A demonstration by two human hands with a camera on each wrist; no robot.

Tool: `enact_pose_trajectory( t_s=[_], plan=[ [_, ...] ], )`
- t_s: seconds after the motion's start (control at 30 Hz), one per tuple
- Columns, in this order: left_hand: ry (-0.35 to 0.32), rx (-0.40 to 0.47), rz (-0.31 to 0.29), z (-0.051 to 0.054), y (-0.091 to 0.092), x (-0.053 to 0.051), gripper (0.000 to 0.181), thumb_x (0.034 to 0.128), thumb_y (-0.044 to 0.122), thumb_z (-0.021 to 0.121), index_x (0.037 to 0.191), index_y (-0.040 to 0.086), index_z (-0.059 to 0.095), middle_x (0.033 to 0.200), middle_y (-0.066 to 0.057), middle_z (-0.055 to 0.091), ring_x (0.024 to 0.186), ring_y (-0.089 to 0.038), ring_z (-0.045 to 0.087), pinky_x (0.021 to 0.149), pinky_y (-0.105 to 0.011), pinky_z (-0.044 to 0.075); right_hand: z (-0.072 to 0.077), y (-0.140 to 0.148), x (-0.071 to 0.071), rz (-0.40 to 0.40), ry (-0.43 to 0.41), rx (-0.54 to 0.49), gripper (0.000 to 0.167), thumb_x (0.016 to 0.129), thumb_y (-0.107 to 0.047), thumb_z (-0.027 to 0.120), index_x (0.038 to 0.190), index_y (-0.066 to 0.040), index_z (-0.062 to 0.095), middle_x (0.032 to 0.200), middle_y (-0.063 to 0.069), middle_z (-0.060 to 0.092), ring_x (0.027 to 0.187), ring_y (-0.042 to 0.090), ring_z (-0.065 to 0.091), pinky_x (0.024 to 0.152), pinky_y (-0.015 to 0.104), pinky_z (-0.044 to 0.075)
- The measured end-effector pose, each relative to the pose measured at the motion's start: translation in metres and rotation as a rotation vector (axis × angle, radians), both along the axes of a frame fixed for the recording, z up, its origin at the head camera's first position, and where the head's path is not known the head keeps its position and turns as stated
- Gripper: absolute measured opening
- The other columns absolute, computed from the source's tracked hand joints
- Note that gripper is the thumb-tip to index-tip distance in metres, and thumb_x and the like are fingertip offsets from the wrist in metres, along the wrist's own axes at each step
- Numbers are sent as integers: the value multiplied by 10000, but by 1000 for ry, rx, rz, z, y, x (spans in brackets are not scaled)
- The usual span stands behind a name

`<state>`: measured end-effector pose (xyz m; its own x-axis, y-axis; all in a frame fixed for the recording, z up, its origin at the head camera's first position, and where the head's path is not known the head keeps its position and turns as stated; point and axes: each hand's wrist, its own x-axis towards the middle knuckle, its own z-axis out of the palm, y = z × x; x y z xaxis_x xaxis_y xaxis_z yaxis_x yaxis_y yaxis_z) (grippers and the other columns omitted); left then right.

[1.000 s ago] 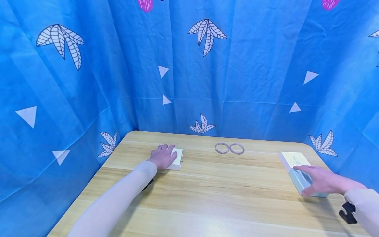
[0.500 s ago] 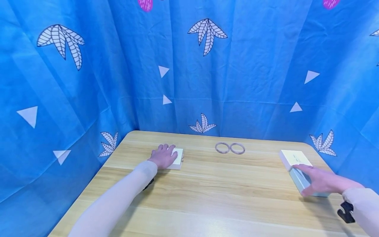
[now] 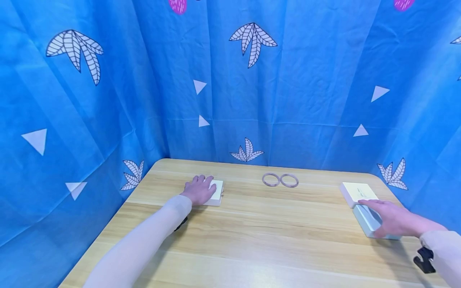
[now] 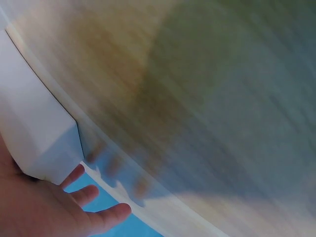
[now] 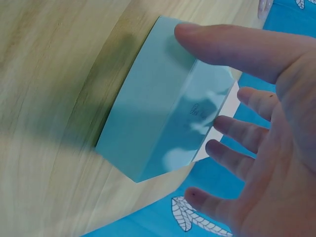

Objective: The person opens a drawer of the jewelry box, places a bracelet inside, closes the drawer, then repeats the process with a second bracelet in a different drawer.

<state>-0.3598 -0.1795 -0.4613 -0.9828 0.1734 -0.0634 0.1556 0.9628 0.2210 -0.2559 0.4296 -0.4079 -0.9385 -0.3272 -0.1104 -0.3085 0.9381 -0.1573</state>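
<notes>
Though head view misses it | right wrist: lettering (image 5: 197, 111) on light-blue box (image 5: 153, 106)

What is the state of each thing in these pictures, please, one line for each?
Left grip: over the left white box, fingers spread.
Right grip: over the pale blue box, thumb and fingers spread.
Left white box: flat on the table, partly covered.
Pale blue box: flat, seemingly closed.
Right white box: flat, just beyond the blue one.
Left ring, right ring: flat, side by side.
</notes>
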Motion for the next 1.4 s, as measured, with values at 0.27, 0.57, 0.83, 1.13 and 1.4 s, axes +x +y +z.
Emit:
enact_pose_trajectory(
  t_s=[0.27, 0.57, 0.83, 1.13, 1.4],
  plan=[
    [-8, 11, 2, 1, 0, 1, 659, 1028, 576, 243, 1587, 233, 308, 1597, -157, 328, 1473, -408, 270, 1094, -725, 259, -1, 2, -1, -8, 18, 13, 1076, 546, -384, 941, 1447, -32, 470, 1325, 382, 522, 960, 319, 586, 667, 402, 487],
    [-11, 5, 3, 1, -1, 2, 658, 1026, 582, 236, 1585, 242, 314, 1592, -152, 336, 1470, -405, 275, 1096, -713, 272, -1, 2, -2, 5, 26, 27, 1063, 552, -365, 941, 1447, -33, 474, 1306, 364, 547, 962, 320, 584, 677, 411, 490],
    [2, 15, -2, 3, 1, 4, 655, 1029, 568, 239, 1584, 228, 315, 1593, -168, 333, 1476, -417, 270, 1099, -717, 260, 3, 0, -4, -19, -8, 47, 1063, 538, -350, 952, 1446, -44, 491, 1346, 391, 500, 1063, 439, 558, 758, 588, 509],
    [16, 19, 1, 3, 1, 5, 648, 1030, 564, 246, 1579, 229, 327, 1586, -166, 345, 1473, -416, 279, 1097, -718, 263, 2, -1, -4, 2, 8, 51, 1008, 524, -349, 955, 1407, -68, 556, 1342, 361, 524, 1143, 536, 524, 809, 681, 477],
    [18, 27, -4, 1, 0, 3, 643, 1029, 546, 261, 1577, 217, 332, 1579, -173, 350, 1462, -425, 287, 1086, -730, 265, 1, -2, -4, -4, 18, 58, 999, 517, -351, 952, 1393, -61, 571, 1342, 382, 514, 1176, 599, 481, 834, 734, 441]
  ],
)
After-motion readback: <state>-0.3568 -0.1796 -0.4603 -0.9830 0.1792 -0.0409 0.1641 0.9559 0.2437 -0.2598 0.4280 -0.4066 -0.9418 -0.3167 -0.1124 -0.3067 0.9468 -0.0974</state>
